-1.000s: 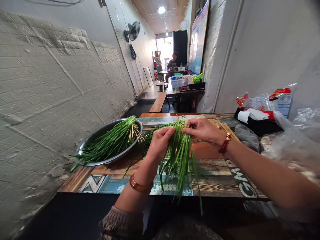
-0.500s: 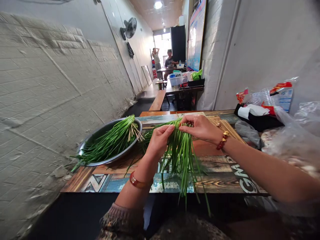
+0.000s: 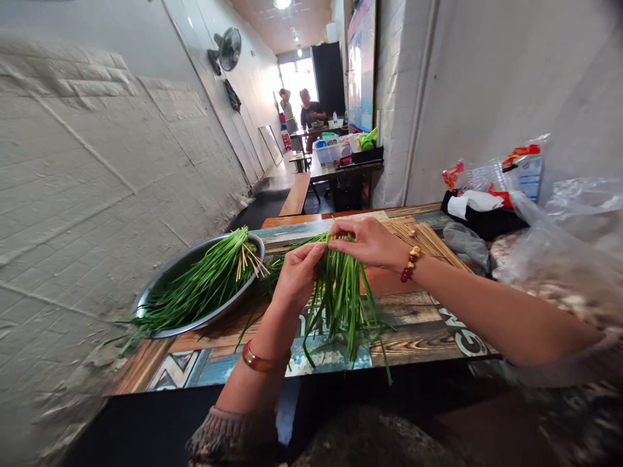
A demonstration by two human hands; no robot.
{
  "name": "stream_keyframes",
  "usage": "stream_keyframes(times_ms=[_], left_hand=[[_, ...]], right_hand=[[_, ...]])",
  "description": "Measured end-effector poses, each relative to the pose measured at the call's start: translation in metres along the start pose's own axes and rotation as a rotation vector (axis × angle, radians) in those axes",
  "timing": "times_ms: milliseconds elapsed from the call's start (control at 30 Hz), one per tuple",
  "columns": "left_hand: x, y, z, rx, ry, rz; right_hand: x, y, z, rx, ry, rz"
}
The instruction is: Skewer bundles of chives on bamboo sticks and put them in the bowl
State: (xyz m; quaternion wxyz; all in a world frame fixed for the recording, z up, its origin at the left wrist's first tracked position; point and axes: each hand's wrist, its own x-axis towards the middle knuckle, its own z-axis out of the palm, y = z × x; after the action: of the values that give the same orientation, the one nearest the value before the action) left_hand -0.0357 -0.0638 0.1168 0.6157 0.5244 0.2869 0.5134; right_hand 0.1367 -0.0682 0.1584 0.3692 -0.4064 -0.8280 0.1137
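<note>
Both hands come together above the table, pinching the top of a bunch of green chives (image 3: 343, 298). My left hand (image 3: 298, 269) holds the upper ends between thumb and fingers. From the other side, my right hand (image 3: 367, 240) grips the same bunch, its thumb and fingertips close to the left thumb. The long leaves hang down toward the table's front edge. Whether a stick runs through the bunch there is hidden by my fingers. More chives (image 3: 204, 285) lie in a metal basin (image 3: 164, 275) at the left, with several thin wooden sticks (image 3: 249, 263) poking out.
Bamboo skewers (image 3: 431, 243) lie on the patterned wooden table (image 3: 413, 340) behind my right wrist. Plastic bags (image 3: 559, 259) with pale contents crowd the right side. A wall (image 3: 73, 194) borders the left. Farther back are a second table (image 3: 348, 170) and two people (image 3: 311, 113).
The camera view has turned slightly, shifting the scene left. Both hands keep their pinch on the chives, and the hanging leaves reach less far down past the table edge.
</note>
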Motion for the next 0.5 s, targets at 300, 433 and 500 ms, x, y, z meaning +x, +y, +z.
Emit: stream_keyframes(times_ms=[300, 433, 500], left_hand=[[0.004, 0.003, 0.001, 0.014, -0.023, 0.036], [0.009, 0.013, -0.007, -0.017, 0.004, 0.065], [0.014, 0.019, -0.013, -0.049, 0.051, 0.086]], right_hand=[[0.011, -0.007, 0.001, -0.049, -0.002, 0.015], [0.012, -0.004, -0.014, -0.028, -0.005, -0.041], [0.008, 0.001, -0.026, -0.098, 0.008, -0.024]])
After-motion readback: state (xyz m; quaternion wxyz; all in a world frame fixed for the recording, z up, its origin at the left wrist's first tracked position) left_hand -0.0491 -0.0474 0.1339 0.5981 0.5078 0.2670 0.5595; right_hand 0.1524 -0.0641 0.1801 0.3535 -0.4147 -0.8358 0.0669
